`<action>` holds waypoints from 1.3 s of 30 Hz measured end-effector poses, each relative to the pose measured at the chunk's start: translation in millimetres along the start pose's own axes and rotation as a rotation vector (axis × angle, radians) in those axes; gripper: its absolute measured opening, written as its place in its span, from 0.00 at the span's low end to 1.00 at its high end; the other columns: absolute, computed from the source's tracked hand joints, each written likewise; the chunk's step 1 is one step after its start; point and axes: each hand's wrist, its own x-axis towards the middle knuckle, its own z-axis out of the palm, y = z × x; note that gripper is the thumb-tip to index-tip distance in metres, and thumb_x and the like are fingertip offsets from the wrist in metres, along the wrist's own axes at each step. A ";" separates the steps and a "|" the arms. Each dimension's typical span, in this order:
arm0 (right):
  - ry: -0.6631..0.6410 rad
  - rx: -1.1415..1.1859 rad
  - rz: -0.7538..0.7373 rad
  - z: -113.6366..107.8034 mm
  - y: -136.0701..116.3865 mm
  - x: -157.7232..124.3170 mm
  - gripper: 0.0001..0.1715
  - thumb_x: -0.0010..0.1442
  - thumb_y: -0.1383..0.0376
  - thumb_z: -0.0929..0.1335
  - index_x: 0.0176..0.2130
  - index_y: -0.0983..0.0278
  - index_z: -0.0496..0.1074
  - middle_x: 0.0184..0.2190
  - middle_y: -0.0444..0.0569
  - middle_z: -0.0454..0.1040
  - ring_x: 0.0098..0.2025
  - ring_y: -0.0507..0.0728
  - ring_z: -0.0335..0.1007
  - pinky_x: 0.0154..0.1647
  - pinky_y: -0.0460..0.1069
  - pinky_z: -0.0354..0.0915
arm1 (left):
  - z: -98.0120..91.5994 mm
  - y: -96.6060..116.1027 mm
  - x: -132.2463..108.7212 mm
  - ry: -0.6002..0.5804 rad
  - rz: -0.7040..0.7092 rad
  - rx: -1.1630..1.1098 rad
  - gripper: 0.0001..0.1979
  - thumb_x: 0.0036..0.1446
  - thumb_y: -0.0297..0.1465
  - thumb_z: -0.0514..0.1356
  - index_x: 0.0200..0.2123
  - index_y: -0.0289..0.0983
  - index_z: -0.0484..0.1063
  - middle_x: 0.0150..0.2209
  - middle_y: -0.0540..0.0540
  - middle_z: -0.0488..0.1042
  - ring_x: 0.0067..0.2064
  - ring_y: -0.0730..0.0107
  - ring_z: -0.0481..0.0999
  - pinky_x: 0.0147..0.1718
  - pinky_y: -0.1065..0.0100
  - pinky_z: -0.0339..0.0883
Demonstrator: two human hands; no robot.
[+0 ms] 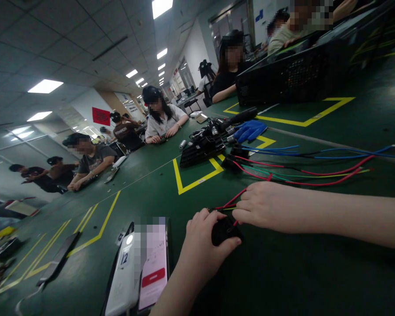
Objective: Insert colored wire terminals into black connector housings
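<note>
The left hand (204, 248) curls around a small black connector block (224, 231), with the thumb pressed along its near side and the fingers bent over its top. The block is squat, matte plastic with rounded corners, and it sits low on the tabletop (283, 272) just in front of the person. The right hand (266, 205) lies flat and close, its fingertips pinched together on a thin red wire (237, 195) where it enters the block.

More slim insulated wires (316, 169) in red, blue, green and black trail off to the right across the dark green, smooth tabletop. Yellow tape lines (197, 180) mark out angular boxes on it. Farther back lie a heap of ribbed black plastic parts (200, 149) and a crumpled blue glove (250, 130). A glossy phone (153, 267) lies near the left forearm. Other people sit along the far edge.
</note>
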 end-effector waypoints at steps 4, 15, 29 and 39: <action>0.059 0.088 0.064 21.7 -2.2 -10.3 0.09 0.61 0.76 0.67 0.37 0.63 0.73 0.29 0.44 0.79 0.28 0.54 0.73 0.30 0.52 0.56 | -1.1 2.7 -0.2 0.002 -0.017 -0.013 0.17 0.56 0.34 0.70 0.48 0.41 0.74 0.49 0.43 0.73 0.54 0.51 0.70 0.54 0.52 0.62; 0.294 -0.192 -0.023 29.9 -2.1 -10.8 0.05 0.63 0.73 0.67 0.35 0.63 0.70 0.26 0.44 0.75 0.26 0.53 0.67 0.28 0.51 0.52 | 1.9 -0.4 1.1 0.011 -0.001 -0.014 0.17 0.55 0.34 0.70 0.48 0.39 0.74 0.48 0.43 0.72 0.53 0.51 0.70 0.53 0.52 0.61; 0.226 -0.156 0.070 40.4 -9.6 -12.1 0.05 0.62 0.73 0.67 0.35 0.63 0.69 0.26 0.45 0.76 0.24 0.53 0.66 0.27 0.51 0.50 | 4.0 -1.4 0.4 0.031 0.003 -0.007 0.16 0.55 0.33 0.70 0.47 0.40 0.75 0.46 0.44 0.72 0.51 0.52 0.70 0.51 0.53 0.60; 0.196 -0.207 0.036 29.5 -7.5 -9.5 0.03 0.62 0.71 0.68 0.35 0.63 0.70 0.24 0.44 0.74 0.23 0.54 0.65 0.25 0.52 0.48 | 4.8 0.5 2.4 0.020 -0.010 -0.005 0.16 0.55 0.32 0.70 0.47 0.39 0.74 0.46 0.43 0.71 0.50 0.52 0.70 0.50 0.54 0.61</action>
